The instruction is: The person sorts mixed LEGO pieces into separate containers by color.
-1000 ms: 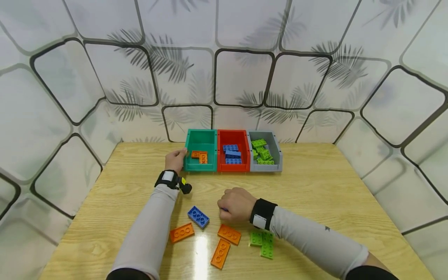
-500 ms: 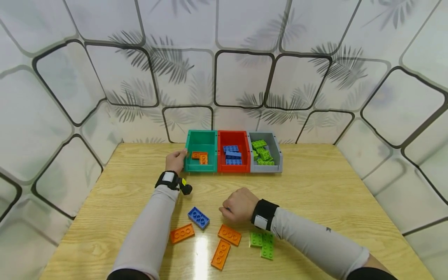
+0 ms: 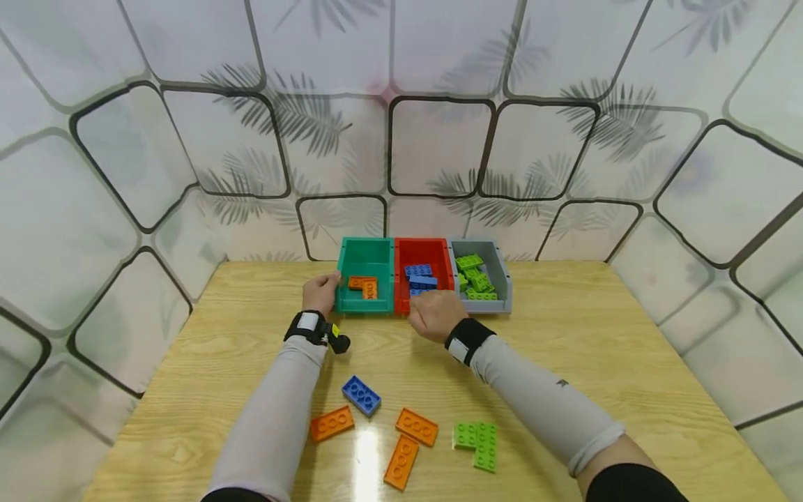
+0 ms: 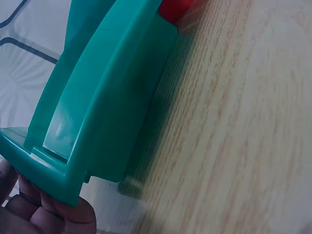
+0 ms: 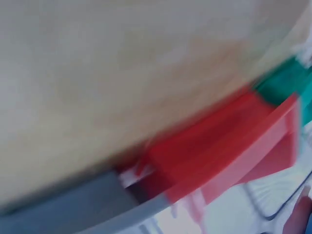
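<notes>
My left hand point(image 3: 320, 292) grips the left side of the green bin point(image 3: 366, 305); in the left wrist view its fingers point(image 4: 48, 219) curl under the bin's edge. My right hand point(image 3: 437, 314) is over the front edge of the red bin point(image 3: 423, 247), fingers curled. A sliver of a blue brick point(image 5: 309, 225) shows by its fingertip in the blurred right wrist view; the hand hides the rest. Several blue bricks point(image 3: 419, 270) lie in the red bin. Orange bricks point(image 3: 370, 288) lie in the green bin.
The grey bin point(image 3: 482, 305), at the right of the row, holds several green bricks point(image 3: 479, 282). On the wooden table point(image 3: 564, 335) nearer me lie a loose blue brick point(image 3: 361, 395), three orange bricks point(image 3: 401, 461) and two green bricks point(image 3: 485, 447). A patterned curtain stands behind.
My right hand has moved forward from above the loose bricks to the front of the red bin. The left hand stays on the green bin.
</notes>
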{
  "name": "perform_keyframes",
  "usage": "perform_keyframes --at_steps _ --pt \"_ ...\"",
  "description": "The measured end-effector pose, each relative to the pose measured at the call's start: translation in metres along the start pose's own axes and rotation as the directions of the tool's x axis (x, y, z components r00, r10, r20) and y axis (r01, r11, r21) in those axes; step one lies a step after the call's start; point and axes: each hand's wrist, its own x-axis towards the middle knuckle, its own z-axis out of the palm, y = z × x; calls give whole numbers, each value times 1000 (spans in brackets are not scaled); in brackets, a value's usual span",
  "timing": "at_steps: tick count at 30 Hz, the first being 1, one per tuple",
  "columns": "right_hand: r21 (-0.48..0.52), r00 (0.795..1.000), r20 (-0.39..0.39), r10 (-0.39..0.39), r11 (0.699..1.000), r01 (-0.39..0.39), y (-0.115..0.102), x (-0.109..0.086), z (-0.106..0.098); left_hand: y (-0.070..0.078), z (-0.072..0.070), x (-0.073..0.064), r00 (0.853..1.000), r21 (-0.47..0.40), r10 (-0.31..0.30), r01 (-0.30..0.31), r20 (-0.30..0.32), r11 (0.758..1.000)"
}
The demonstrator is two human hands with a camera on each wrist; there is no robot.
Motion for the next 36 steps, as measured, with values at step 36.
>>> perform_keyframes --at_steps 36 --pt "-84 782 508 360 925 -371 21 22 28 -1 -1 -1 1000 28 6 -6 -1 1000"
